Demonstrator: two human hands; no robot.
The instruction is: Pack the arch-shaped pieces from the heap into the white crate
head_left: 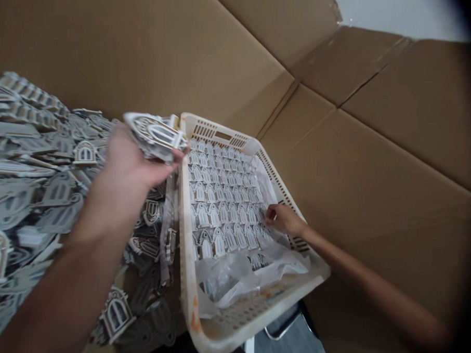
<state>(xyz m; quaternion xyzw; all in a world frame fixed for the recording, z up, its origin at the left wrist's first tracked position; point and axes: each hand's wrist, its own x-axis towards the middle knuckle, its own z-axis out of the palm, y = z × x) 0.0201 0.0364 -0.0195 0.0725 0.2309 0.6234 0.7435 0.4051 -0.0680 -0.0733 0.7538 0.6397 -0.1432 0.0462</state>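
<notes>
My left hand (129,159) holds a small stack of flat, white-and-gold arched window pieces (157,134) beside the upper left rim of a white plastic basket (186,273). The palm is under the stack, with fingertips curled at its right end. Inside the basket, similar arched pieces (225,191) stand overlapped in neat rows. Along the basket's right side is my right hand (283,219), its fingers bent together at the end of a row. Whatever lies between those fingers is too small or hidden to make out.
A large loose heap of similar pieces (59,189) lies left of the basket. Crumpled clear plastic (231,272) covers the basket's near end and lines its right side. Tall cardboard walls (155,53) rise behind and to the right. A grey surface (291,340) shows below the basket.
</notes>
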